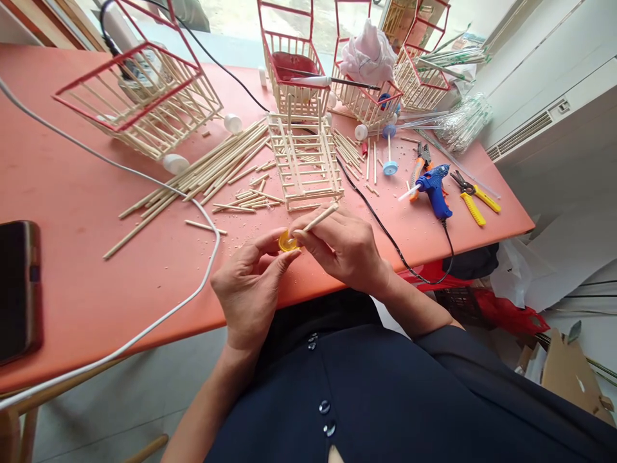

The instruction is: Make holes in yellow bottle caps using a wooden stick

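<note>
Above the table [96, 299], a yellow cap [284, 243] pinched by the left hand [251, 278] is seemingly steadied for the right hand's [351, 249] gripped stick [322, 217].

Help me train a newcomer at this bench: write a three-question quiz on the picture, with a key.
1. What colour is the small round piece in the left hand?
2. True or false: the blue glue gun lies nearer the right hand than the left.
3. The right hand holds: (a) pliers, (b) a short stick, (c) a phone.

Key: 1. yellow; 2. true; 3. b
</note>
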`<state>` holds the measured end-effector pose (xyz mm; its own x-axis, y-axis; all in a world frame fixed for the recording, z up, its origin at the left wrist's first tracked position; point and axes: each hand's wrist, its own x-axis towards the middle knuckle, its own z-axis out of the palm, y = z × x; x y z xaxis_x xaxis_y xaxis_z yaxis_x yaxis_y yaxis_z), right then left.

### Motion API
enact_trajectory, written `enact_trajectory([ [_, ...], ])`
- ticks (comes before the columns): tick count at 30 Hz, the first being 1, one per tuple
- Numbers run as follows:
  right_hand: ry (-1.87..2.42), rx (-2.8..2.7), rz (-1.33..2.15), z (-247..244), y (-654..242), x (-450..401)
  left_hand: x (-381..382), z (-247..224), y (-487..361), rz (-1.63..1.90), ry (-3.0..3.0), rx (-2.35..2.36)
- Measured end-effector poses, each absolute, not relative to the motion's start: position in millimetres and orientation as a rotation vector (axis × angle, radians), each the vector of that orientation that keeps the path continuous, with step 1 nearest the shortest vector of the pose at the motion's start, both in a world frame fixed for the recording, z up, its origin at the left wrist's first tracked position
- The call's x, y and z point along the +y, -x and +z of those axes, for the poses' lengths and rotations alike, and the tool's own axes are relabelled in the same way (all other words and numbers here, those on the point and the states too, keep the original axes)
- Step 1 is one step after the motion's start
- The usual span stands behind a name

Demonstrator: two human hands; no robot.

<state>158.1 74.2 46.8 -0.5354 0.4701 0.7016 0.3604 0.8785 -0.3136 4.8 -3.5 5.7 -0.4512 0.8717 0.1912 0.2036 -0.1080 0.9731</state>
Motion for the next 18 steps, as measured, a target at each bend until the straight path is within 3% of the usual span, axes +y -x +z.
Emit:
enact_trajectory([
  [18, 0.620, -2.191, 0.159, 52.3, -158.6, 73.5, -0.5, 5.4, -4.9, 1.617, -1.119, 1.503],
])
